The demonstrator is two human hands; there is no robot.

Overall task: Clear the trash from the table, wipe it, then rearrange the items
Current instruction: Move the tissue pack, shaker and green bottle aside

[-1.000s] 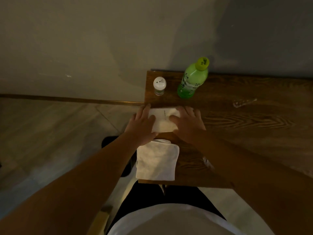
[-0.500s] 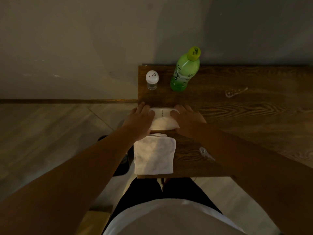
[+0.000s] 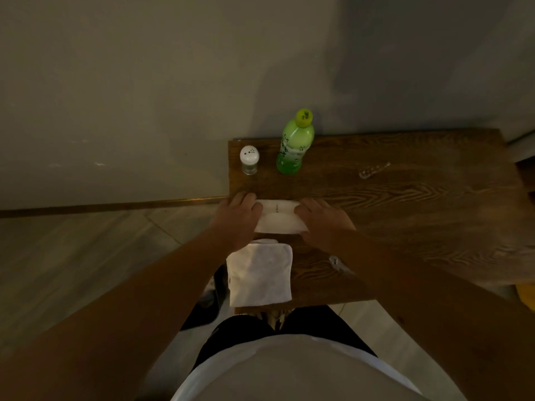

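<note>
I'm holding the white tissue pack (image 3: 277,216) between both hands near the worktop's (image 3: 405,204) left edge, left hand (image 3: 236,217) gripping 1 end, right hand (image 3: 322,219) the other. Its long axis is running left to right across me, so both hands are equally near it.

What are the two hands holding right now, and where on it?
Both hold the flat white tissue pack lying on the wooden table: left hand at its left end, right hand at its right end.
</note>
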